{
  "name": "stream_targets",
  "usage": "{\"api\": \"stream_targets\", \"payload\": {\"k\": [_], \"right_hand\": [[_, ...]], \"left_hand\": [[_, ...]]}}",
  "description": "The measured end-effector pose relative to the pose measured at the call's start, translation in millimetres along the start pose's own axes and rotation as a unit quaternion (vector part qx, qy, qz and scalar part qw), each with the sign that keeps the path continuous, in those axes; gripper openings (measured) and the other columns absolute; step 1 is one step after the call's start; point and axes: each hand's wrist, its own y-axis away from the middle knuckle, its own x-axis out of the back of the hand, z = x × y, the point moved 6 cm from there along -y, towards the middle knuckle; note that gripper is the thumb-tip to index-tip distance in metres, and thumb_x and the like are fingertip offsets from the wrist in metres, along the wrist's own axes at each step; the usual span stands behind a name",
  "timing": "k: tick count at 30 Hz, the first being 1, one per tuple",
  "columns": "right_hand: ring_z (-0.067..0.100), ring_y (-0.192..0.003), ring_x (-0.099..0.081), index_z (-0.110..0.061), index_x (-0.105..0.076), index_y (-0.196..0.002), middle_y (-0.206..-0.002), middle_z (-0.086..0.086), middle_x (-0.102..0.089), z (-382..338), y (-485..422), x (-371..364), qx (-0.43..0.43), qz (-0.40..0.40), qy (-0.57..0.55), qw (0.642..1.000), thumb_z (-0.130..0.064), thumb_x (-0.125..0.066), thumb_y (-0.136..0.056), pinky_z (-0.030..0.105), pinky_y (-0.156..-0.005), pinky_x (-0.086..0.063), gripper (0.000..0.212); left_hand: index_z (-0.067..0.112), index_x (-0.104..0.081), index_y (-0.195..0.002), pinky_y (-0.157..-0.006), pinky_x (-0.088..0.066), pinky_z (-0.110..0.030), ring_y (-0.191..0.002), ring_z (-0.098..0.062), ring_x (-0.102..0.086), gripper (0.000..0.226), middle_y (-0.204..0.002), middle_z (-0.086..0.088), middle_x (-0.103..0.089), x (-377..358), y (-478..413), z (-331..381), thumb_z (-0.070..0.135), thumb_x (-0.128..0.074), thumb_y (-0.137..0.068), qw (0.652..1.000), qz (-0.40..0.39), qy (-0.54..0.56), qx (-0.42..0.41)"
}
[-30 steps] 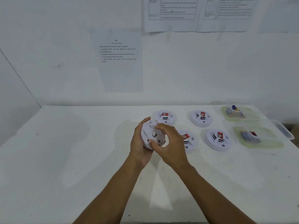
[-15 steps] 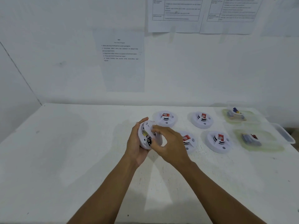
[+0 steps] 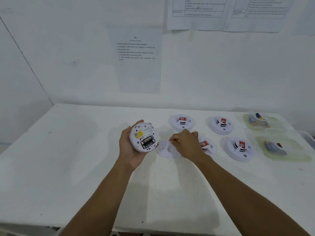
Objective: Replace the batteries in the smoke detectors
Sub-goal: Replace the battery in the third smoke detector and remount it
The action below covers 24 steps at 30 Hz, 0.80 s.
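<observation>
My left hand (image 3: 129,147) holds a round white smoke detector (image 3: 142,136) tilted with its back towards me. Its battery bay is uncovered and two black batteries (image 3: 148,142) sit in it. My right hand (image 3: 186,143) pinches the detector's white back cover (image 3: 167,149), which lies blurred on or just above the table, to the right of the held detector. Several more smoke detectors lie face up on the table: two at the back (image 3: 181,122) (image 3: 221,124), one (image 3: 207,145) partly hidden behind my right hand, one (image 3: 239,149) further right.
Two clear plastic trays with batteries stand at the right, one at the back (image 3: 272,124) and one nearer (image 3: 296,156). The white table (image 3: 76,167) meets a wall with printed sheets (image 3: 138,57). The table's front edge runs along the bottom.
My right hand has pulled the back cover off the detector and carried it right and down to the table. The left hand has turned the detector so the batteries show.
</observation>
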Motion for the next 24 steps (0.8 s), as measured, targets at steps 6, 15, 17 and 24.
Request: {"api": "stream_targets", "payload": {"k": [6, 15, 17, 24], "right_hand": [[0.017, -0.108, -0.053, -0.027, -0.073, -0.103, -0.107, -0.009, -0.070, -0.1, 4.3, 4.6, 0.013, 0.056, -0.020, 0.998, -0.027, -0.058, -0.094, 0.038, -0.088, -0.031, 0.017], [0.009, -0.110, -0.050, -0.024, -0.062, -0.109, -0.117, -0.010, -0.059, -28.4, 55.1, 62.7, 0.025, 0.191, -0.214, 0.958, -0.028, -0.070, -0.075, 0.017, -0.090, -0.042, 0.036], [0.010, -0.111, -0.049, -0.028, -0.060, -0.108, -0.117, -0.013, -0.056, -18.4, 63.7, 65.0, -0.001, 0.200, -0.214, 0.956, -0.031, -0.070, -0.073, 0.019, -0.087, -0.044, 0.037], [0.011, -0.104, -0.048, -0.021, -0.054, -0.103, -0.107, -0.011, -0.054, 25.1, 87.8, 94.0, -0.055, 0.234, -0.209, 0.948, -0.026, -0.073, -0.068, 0.025, -0.076, -0.049, 0.041]], "left_hand": [[0.022, -0.060, -0.130, -0.108, -0.033, -0.061, -0.136, -0.036, -0.044, 0.044, -0.136, -0.011, -0.057, -13.2, 0.8, -8.6, 0.033, -0.050, -0.088, 0.999, -0.022, 0.017, 0.025], [0.024, -0.060, -0.132, -0.096, -0.047, -0.047, -0.113, -0.031, -0.060, 0.044, -0.131, -0.012, -0.061, -66.7, -9.0, -55.1, 0.034, -0.045, -0.091, 0.998, -0.044, -0.017, 0.046], [0.023, -0.062, -0.130, -0.099, -0.047, -0.047, -0.114, -0.031, -0.060, 0.042, -0.135, -0.015, -0.059, -79.3, -11.3, -67.5, 0.033, -0.042, -0.094, 0.997, -0.052, -0.030, 0.047], [0.019, -0.058, -0.131, -0.087, -0.054, -0.040, -0.105, -0.028, -0.061, 0.042, -0.122, -0.012, -0.063, -120.7, -16.7, -116.2, 0.033, -0.042, -0.095, 0.996, -0.048, -0.069, 0.035]]}}
